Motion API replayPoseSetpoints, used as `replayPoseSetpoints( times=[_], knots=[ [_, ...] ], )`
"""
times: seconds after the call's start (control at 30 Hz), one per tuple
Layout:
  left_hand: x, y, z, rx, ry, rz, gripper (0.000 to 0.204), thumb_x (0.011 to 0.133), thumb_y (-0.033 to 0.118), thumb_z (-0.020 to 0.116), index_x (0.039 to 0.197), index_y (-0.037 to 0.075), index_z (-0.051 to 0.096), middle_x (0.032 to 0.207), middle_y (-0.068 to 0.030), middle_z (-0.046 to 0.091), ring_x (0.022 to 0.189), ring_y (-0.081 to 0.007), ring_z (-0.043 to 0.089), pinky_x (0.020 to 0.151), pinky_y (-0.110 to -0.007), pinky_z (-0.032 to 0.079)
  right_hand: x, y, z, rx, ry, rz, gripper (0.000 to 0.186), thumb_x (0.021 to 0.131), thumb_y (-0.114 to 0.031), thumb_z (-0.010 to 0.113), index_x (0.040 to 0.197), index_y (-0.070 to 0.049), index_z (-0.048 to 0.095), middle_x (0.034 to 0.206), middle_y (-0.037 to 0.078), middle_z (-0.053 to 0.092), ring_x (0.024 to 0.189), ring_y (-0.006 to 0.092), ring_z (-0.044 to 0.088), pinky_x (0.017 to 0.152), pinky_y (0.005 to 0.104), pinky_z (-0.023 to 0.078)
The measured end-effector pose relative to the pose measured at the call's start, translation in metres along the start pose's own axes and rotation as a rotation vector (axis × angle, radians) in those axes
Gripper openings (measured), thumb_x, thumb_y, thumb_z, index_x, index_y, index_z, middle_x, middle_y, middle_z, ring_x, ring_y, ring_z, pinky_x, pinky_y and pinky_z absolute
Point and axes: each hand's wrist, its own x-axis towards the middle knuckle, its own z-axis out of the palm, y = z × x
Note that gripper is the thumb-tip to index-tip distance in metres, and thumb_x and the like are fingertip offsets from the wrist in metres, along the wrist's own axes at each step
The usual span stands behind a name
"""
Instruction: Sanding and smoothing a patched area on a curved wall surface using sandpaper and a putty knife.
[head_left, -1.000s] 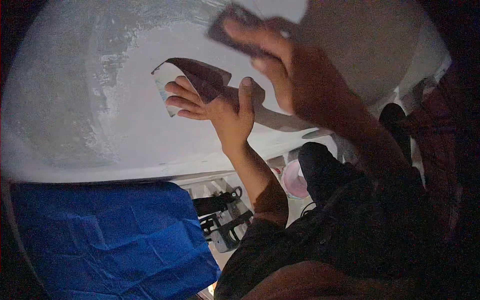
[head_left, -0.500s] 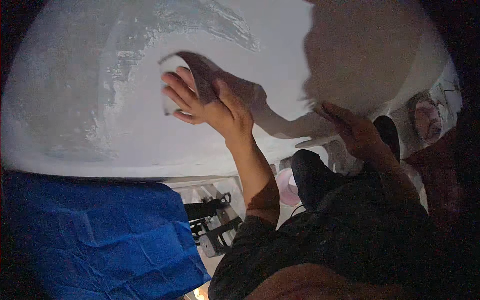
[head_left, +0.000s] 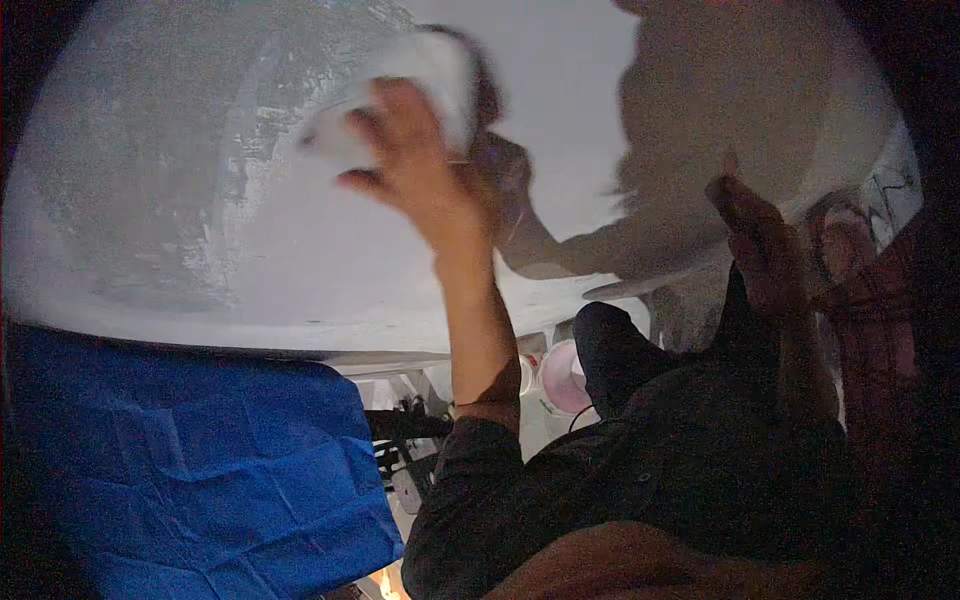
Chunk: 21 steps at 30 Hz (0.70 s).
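Note:
A broad pale surface with rough grey patches fills the upper view. My left hand, blurred, has its fingers apart over a loose sheet of abrasive paper, white backing showing and dark side visible at the curled edge, against that surface. My right hand is lower at the right, in shadow near the surface's lower edge, fingers bent round something too dark to make out.
Below left hangs a creased blue sheet. Beside it are black metal fittings and a pink round container. My dark-clothed leg is bent below the surface. Reddish fabric lies at the right.
My left hand has moved up with the paper, whose white backing now shows more. My right hand, raised with a dark block a second ago, has dropped to the lower right.

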Motion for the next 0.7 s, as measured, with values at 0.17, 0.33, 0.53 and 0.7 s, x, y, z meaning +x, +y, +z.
replayPoseSetpoints(
  times=[0.17,0.33,0.53,0.7],
  knots=[
    [-0.006,0.012,0.017,-0.185,-0.096,0.119,0.08,0.087,0.025,0.061,0.16,0.01,0.034,0.168,-0.0131,0.026,0.154,-0.0421,0.021,0.11,-0.08,-0.006,0.01,-0.008,0.012,0.053,0.065,-0.018,0.044,0.106,-0.002,0.044,0.149,0.002,0.043,0.15,0.018,0.053,0.141,0.0304,0.049,0.116,0.0393,0.039],
    [-0.077,0.034,0.037,-0.087,-0.239,0.431,0.088,0.079,0.027,0.07,0.159,0.018,0.036,0.168,-0.0045,0.028,0.155,-0.0368,0.022,0.109,-0.08,-0.009,0.027,-0.025,0.014,-0.28,0.079,-0.175,0.046,0.107,-0.006,0.045,0.152,0.0,0.04,0.144,0.021,0.057,0.131,0.029,0.058,0.103,0.0371,0.047],
    [-0.073,-0.071,0.013,-0.318,0.346,-0.133,0.065,0.105,0.045,0.036,0.156,0.006,0.04,0.162,-0.0194,0.036,0.157,-0.0411,0.012,0.115,-0.061,-0.024,0.06,-0.051,0.028,-0.314,0.107,0.084,0.05,0.106,-0.01,0.048,0.155,-0.012,0.04,0.088,0.015,0.066,0.072,0.0244,0.063,0.072,0.0416,0.053],
    [-0.044,-0.095,-0.017,-0.101,0.316,-0.021,0.073,0.104,0.053,0.038,0.158,0.004,0.035,0.167,-0.0197,0.026,0.154,-0.0458,0.017,0.12,-0.062,0.008,0.112,-0.054,0.033,-0.522,0.182,-0.165,0.035,0.106,-0.014,0.049,0.141,-0.01,0.048,0.081,0.012,0.064,0.071,0.0268,0.064,0.071,0.0405,0.053]
  ],
)
